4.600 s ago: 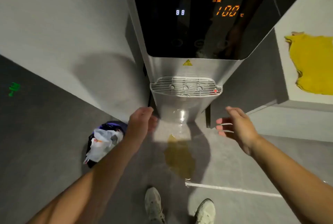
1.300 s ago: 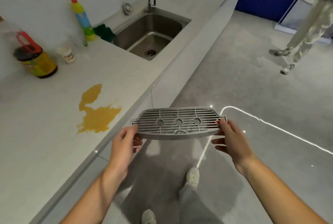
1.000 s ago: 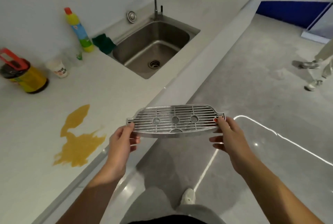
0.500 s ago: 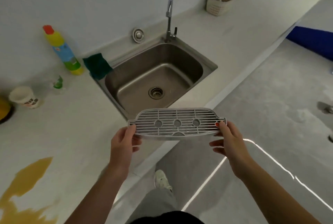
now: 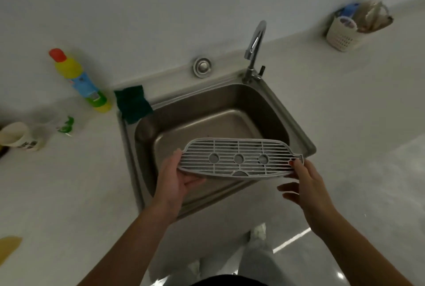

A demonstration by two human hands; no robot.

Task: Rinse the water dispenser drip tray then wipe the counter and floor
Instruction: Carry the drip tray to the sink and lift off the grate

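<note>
A pale bench (image 5: 345, 106) carries a steel sink (image 5: 296, 124). Over its basin the drip tray (image 5: 239, 159) is held level, probably so no liquid spills: left hand (image 5: 174, 182) and right hand (image 5: 308, 184) fingers grip its two ends.

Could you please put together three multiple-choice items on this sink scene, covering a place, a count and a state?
1. The drip tray is held
A over the sink
B on the floor
C beside the basket

2. Round holes in a row across the tray:
A one
B three
C five

3. The faucet is
A running
B not running
C hidden

Answers:
1 A, the basin shows behind the tray, gripped by the left hand and right hand.
2 B, three circles sit along its middle.
3 B, no stream leaves the spout.
</note>
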